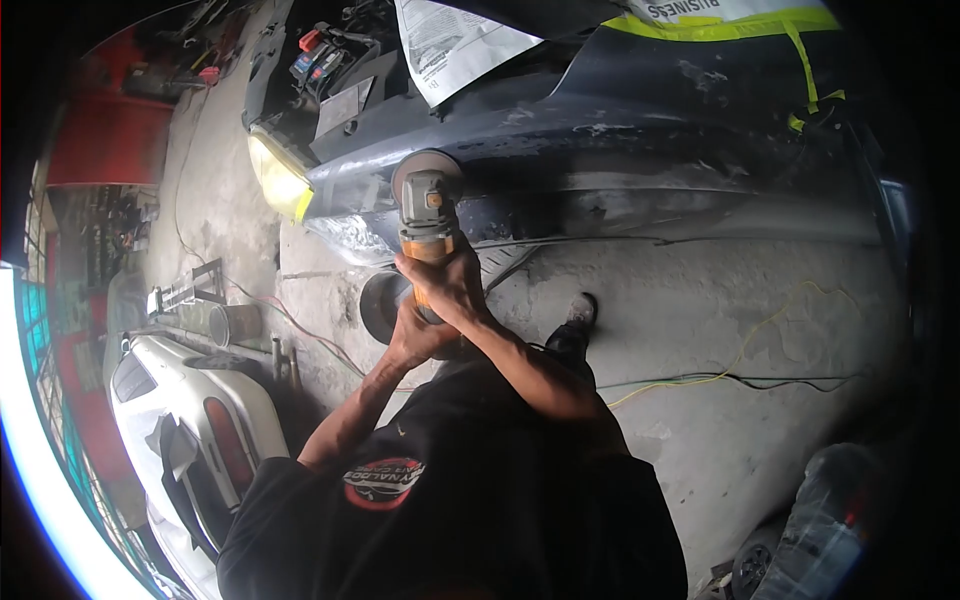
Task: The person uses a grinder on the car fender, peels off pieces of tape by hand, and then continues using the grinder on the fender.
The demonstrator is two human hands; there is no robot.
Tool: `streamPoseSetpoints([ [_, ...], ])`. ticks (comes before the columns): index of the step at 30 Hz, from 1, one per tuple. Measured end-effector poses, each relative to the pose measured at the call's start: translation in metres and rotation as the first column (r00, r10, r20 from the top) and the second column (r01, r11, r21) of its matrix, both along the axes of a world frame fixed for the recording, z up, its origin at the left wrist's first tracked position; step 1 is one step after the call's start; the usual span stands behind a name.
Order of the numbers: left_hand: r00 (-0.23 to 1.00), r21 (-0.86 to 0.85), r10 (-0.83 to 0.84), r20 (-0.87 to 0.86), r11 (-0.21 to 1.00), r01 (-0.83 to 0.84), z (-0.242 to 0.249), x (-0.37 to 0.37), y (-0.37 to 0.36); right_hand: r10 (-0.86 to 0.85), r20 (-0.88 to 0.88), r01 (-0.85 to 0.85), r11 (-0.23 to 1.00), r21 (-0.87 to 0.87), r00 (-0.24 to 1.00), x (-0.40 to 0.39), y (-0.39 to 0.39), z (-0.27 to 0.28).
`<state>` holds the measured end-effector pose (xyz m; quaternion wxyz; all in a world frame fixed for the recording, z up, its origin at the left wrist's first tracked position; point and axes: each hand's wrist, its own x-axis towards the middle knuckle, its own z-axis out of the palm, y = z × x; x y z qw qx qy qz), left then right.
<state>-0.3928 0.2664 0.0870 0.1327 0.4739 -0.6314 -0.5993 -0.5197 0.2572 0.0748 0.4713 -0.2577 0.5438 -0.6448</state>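
An orange and grey angle grinder (428,215) is gripped in both hands, pointing away from my body. My right hand (452,285) wraps around its body behind the grey gear head. Closer to me, my left hand (416,332) clasps the rear end of the grinder. The round disc (437,165) at the tool's head is against or just over the dark car fender (520,150); exact contact is hard to tell. Pale, scuffed patches mark the fender. Left of the disc is the headlight (280,178), edged with yellow tape.
Newspaper (465,45) and yellow-green tape (730,35) cover parts of the car. A dark round container (383,305) stands beside my hands. Cables, including a yellow cord (690,378), cross the concrete floor. A white car (190,420) is at left.
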Motion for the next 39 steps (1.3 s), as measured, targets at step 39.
streamPoseSetpoints([
  [39, 0.986, -0.106, -0.123, 0.110, 0.985, 0.134, 0.003, -0.078, 0.023, -0.120, 0.191, 0.116, 0.993, 0.034, 0.974, -0.081, 0.050, 0.008],
])
